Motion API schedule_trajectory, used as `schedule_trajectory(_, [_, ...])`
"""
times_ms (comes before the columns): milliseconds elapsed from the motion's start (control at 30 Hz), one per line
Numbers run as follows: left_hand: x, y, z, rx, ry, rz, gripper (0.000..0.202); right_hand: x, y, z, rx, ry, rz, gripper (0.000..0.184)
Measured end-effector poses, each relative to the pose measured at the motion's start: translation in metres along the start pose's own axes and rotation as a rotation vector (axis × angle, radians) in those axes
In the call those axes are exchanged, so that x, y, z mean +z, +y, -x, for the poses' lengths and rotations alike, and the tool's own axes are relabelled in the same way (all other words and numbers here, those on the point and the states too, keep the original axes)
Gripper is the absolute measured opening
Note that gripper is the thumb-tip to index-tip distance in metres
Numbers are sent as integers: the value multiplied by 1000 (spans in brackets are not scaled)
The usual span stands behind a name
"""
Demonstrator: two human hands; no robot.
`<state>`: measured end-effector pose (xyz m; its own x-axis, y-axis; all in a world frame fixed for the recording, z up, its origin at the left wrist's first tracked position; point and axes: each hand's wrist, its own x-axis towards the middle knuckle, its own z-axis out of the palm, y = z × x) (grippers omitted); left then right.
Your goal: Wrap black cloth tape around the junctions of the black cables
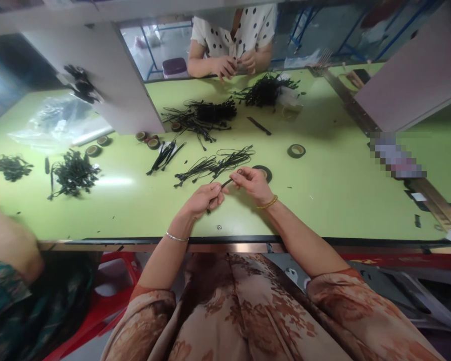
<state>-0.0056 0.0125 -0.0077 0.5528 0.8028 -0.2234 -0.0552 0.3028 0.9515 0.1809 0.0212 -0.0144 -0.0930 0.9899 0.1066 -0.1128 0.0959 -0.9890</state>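
Between my two hands runs a thin black cable (226,183). My left hand (204,199) is closed on it, thumb on top, with a dark end showing below the fingers. The fingers of my right hand (254,185) are pinched at the cable's other end, where a small dark loop shows; I cannot tell whether that is cable or tape. Just behind the right hand lies a black tape roll (267,173), partly hidden. A loose bundle of black cables (218,164) rests on the table beyond both hands.
On the green table (323,200) are more cable piles (75,175), several tape rolls (296,150) and a dark strip-like tool (259,126). Across the table sits a person in a dotted top (233,40). Another person's arm (7,235) is at the left. A plastic bag (60,120) lies back left.
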Motion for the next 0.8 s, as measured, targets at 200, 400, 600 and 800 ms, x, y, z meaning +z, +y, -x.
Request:
schedule_trajectory(200, [2,5,4,70,-67,-264,51,2,4,-2,31,60,-157,46])
schedule_trajectory(400, [-2,0,0,50,-27,-150,49,2,2,-4,117,109,-329,42])
schedule_trajectory(600, [-6,-4,-2,48,27,-83,44,-5,-6,-2,174,36,-389,43])
schedule_trajectory(800, [-3,-1,1,7,-29,-118,39,1,1,-1,93,-29,-220,39])
